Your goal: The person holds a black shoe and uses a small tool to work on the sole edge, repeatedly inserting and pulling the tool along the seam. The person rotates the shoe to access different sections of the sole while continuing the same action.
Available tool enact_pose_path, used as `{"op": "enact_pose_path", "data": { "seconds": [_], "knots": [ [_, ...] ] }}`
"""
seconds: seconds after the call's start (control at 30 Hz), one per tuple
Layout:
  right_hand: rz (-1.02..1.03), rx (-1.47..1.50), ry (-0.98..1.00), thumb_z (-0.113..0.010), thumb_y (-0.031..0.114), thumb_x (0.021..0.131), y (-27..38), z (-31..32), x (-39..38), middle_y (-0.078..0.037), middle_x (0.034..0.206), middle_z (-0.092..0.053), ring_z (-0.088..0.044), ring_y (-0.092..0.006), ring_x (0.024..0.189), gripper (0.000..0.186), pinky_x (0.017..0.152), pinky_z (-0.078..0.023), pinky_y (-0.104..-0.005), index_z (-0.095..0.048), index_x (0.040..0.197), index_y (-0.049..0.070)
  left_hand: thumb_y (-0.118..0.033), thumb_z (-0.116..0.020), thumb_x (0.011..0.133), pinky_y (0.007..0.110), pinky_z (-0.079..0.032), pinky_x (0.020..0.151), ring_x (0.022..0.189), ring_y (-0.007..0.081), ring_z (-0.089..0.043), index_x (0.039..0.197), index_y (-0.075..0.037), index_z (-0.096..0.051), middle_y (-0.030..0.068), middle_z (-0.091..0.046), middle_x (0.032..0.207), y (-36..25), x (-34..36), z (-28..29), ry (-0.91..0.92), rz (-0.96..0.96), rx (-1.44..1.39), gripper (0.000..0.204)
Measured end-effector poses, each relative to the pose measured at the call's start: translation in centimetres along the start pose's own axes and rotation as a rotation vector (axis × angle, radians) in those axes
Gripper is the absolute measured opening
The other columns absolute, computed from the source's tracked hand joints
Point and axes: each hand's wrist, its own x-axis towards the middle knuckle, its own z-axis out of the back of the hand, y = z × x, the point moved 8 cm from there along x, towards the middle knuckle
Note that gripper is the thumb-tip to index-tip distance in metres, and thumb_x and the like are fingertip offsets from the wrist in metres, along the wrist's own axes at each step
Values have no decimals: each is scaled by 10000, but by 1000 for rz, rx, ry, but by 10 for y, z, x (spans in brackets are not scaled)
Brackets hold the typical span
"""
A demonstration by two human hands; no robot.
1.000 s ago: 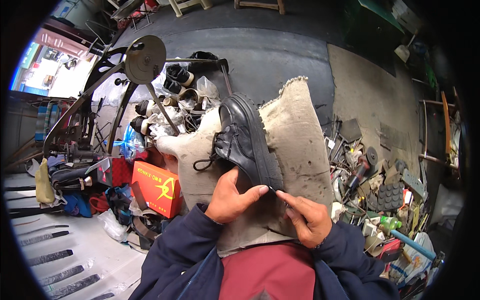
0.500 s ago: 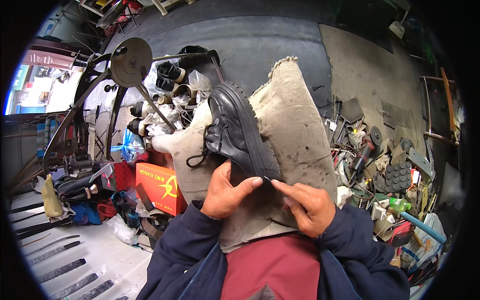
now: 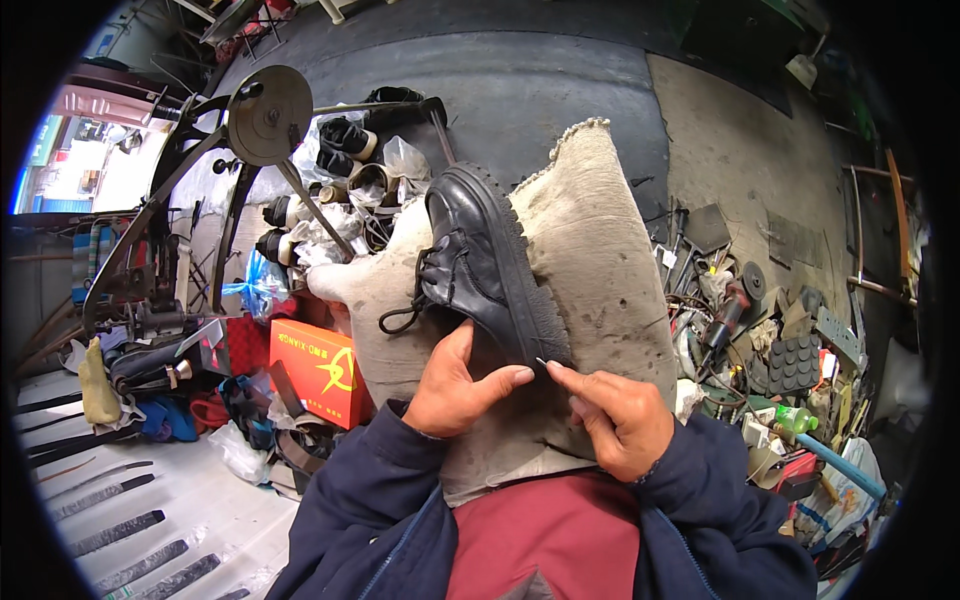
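Note:
A black lace-up leather shoe [image 3: 468, 268] with a thick ridged sole lies tilted on its side across the beige cloth [image 3: 605, 260] on my lap, its toe pointing away. My left hand [image 3: 462, 385] grips the shoe's heel end. Its thumb stretches along the back of the heel, and its other fingers are mostly hidden by the shoe. Close to the heel edge of the sole, my right hand [image 3: 622, 415] pinches a thin, pale, pointed piece [image 3: 541, 361] between thumb and forefinger. Most of that piece is covered by the fingers, so its kind cannot be made out.
A black metal machine with a round wheel [image 3: 270, 115] stands at the left, beside several shoes and plastic bags. An orange-red box [image 3: 315, 375] sits by my left forearm. Tools are heaped at the right, including an angle grinder [image 3: 728, 318]. Dark strips [image 3: 120, 533] lie lower left.
The view has shifted slightly. My left thumb now lies a little lower, off the sole's edge. Slightly more of the thin piece shows at my right fingertips.

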Motion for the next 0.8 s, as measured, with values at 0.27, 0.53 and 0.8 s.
{"op": "enact_pose_path", "data": {
  "seconds": [0.27, 0.53, 0.8],
  "knots": [
    [1, -69, 189, -656, 10, 904, 7, 17, 34, -197, 890, -727, -709, -388, 787, 340, 695, -569, -431, -727, 1233, 52, -83, -813, 897, 286, -505, 942, 1046, 107, -615, 1287, 21, -583, 46, -686, 1180, 3, 1, 4, 42, 57, 20, 465],
    [-20, -70, 254, -677, 19, 909, 4, 20, 58, -218, 929, -748, -742, -373, 845, 252, 744, -590, -409, -758, 1147, 42, -120, -828, 892, 292, -508, 929, 1028, 107, -612, 1263, 27, -587, 36, -687, 1146, 1, 8, 1, 21, 26, 32, 466],
    [-33, -29, 404, -696, 20, 896, -5, 26, 59, -200, 936, -748, -737, -365, 832, 286, 716, -586, -414, -752, 1172, 62, -149, -826, 892, 329, -500, 987, 1112, 142, -619, 1247, 54, -617, 93, -708, 1183, 7, -2, 3, -31, 131, -106, 459]
  ]
}}
